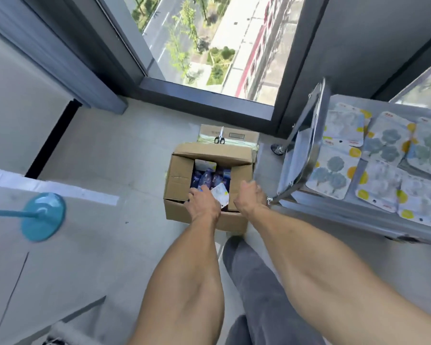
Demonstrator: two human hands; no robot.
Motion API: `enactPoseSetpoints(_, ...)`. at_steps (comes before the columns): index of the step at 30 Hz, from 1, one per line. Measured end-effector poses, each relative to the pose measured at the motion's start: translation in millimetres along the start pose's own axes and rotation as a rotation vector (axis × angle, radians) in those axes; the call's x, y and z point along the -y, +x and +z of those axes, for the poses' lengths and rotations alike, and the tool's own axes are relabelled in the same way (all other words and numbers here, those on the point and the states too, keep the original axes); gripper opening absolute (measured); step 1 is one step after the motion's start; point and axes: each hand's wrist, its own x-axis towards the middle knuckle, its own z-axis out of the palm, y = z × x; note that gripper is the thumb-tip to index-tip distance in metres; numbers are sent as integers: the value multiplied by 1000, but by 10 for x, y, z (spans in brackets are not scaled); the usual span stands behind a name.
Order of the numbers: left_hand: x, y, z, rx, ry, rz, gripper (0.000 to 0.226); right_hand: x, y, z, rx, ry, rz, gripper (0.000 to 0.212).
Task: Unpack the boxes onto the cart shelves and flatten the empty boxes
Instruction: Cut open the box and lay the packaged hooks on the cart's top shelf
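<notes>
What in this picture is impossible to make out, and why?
Head view only:
- Lower contents of the open box: hidden by its flaps and the left hand.
- Right hand: seen from behind, so whether its curled fingers hold anything is unclear.
- Print on the packets on the cart: too small and blurred.
- Cart's lower shelves: hidden beneath the top shelf.
- Blue object: motion-blurred, cut off left.

Cart (316,135) just beside open box (210,151)

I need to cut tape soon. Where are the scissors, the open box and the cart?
scissors (219,138): head view, where blades meet handles.
open box (178,181): head view, left inner flap.
cart (316,125): head view, metal end rail.
</notes>
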Motion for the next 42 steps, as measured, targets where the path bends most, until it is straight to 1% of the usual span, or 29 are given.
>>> enactPoseSetpoints(5,185,1022,-8,31,41,37,40,452,758,293,37,-25,60,30)
enactPoseSetpoints(8,275,1578,114,31,67,64,42,606,1180,546,38,-23,97,30)
enactPoseSetpoints(10,327,1870,245,63,87,79,41,675,1405,750,75,-11,126,31)
enactPoseSetpoints(14,396,2469,623,114,150,127,36,751,1830,1272,127,16,175,31)
enactPoseSetpoints(19,385,3250,1276,200,183,234,39,718,2379,1966,162,10,185,30)
enactPoseSetpoints(24,384,3839,1911,254,255,346,43,636,2851,2711,211,99,311,32)
enactPoseSetpoints(27,449,4125,2186,251,328,395,45,670,3046,3138,244,114,345,36)
enactPoseSetpoints(31,510,4408,2377,183,407,431,45,762,3179,3562,248,95,366,44)
enactPoseSetpoints(35,498,4627,2425,102,468,543,46,814,3306,3684,201,23,341,52)
enactPoseSetpoints(38,391,4740,2422,73,494,588,47,785,3427,3629,187,3,334,51)
enactPoseSetpoints(40,311,4778,2429,68,509,614,45,743,3500,3562,204,5,339,50)
enactPoseSetpoints(42,277,4776,2456,95,541,631,44,718,3517,3526,223,3,340,53)
